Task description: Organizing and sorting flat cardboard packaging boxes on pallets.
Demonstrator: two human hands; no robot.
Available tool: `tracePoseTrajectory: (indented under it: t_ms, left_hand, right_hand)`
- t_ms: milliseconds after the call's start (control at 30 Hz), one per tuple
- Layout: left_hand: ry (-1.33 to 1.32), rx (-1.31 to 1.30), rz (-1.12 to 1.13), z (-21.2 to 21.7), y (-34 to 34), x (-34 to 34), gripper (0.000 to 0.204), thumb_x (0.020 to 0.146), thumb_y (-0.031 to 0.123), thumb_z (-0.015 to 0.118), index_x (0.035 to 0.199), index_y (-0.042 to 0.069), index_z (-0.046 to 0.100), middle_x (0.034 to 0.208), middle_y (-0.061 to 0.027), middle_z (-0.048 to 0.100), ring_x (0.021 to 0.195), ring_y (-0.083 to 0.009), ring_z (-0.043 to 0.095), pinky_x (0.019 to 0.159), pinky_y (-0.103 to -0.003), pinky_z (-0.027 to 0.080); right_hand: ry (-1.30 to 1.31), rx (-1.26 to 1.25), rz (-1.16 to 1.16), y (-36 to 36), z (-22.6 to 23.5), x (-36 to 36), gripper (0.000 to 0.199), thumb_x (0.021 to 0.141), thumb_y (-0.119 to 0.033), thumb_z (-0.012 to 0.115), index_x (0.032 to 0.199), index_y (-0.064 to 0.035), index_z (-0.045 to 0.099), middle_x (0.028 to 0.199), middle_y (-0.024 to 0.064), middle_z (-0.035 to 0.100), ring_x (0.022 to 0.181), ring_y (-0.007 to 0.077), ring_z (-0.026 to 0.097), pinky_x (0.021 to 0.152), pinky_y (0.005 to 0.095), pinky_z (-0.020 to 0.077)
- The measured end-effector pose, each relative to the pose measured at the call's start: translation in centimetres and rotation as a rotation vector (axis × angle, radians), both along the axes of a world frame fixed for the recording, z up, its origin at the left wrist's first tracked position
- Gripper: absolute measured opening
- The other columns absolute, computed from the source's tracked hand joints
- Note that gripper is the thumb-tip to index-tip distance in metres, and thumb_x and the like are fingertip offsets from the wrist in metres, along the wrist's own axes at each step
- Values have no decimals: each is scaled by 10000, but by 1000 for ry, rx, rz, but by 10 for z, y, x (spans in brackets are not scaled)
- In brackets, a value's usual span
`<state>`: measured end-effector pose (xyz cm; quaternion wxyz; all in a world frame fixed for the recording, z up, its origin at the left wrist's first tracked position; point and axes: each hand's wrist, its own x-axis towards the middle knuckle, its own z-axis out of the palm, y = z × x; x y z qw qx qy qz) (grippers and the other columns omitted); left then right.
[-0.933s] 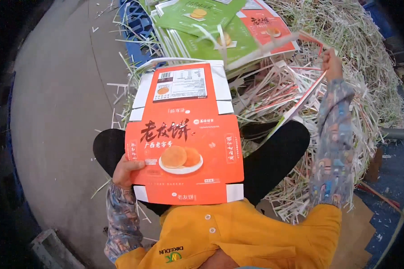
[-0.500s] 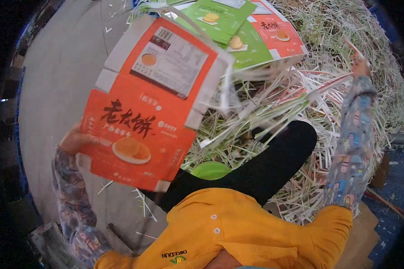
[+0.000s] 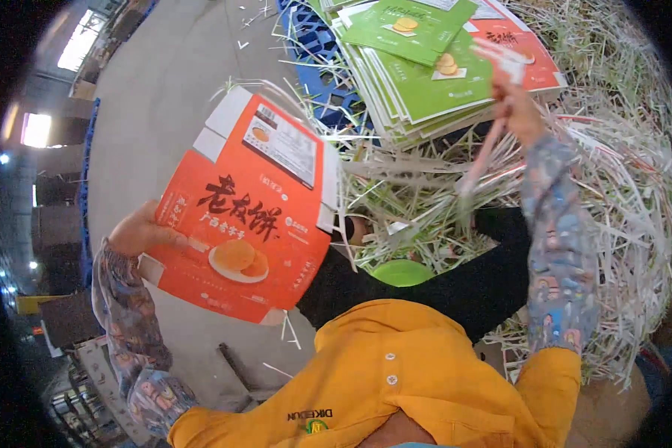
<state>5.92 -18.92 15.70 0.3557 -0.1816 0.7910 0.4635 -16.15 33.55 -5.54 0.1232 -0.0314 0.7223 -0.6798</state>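
Observation:
My left hand (image 3: 145, 233) grips the left edge of a flat red carton blank (image 3: 284, 243), thumb on the printed face. Pale side flaps show along its edges, and thin strips hang from its right side; whether several blanks lie together there I cannot tell. Up at the right, my right hand (image 3: 517, 112) is closed around thin white and pinkish paper strips (image 3: 490, 145), blurred by motion. It is in front of a stack of green carton blanks (image 3: 418, 97), with red carton blanks (image 3: 530, 56) at its right.
Shredded paper strips (image 3: 620, 104) heap up along the right side and around my black-trousered legs. A light green round container (image 3: 401, 273) sits between my legs. Beside the green stack is a blue plastic pallet (image 3: 310, 56). Grey floor (image 3: 172, 82) stretches to the left.
My right hand has moved left and inward from the far right, trailing strips. The red carton blank has dropped lower and tilted in my left hand. My view has turned left.

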Motion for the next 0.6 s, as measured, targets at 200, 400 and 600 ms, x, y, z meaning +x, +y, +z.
tracePoseTrajectory:
  t_ms: [200,400,600]
  left_hand:
    - [91,101,101,33,14,42,539,600,-28,699,1089,-28,473,1021,-79,567,918,-145,540,789,-301,443]
    - [98,73,140,30,8,73,522,613,-32,695,1088,-30,479,1010,-78,571,907,-140,536,788,-298,440]
    - [27,68,171,4,-1,74,471,655,36,679,1082,-25,492,1023,-80,572,911,-146,536,796,-300,434]
  right_hand:
    - [-385,-382,57,-146,-71,30,378,852,-368,441,1026,-37,496,924,83,576,744,142,556,631,284,473]
    - [-634,-827,117,-209,-85,93,629,820,-567,336,1143,-36,435,1048,112,541,927,206,549,767,355,468]
    - [-670,-1198,187,-201,-101,114,600,819,-499,429,1152,-1,413,1127,121,510,1053,209,486,872,383,418]
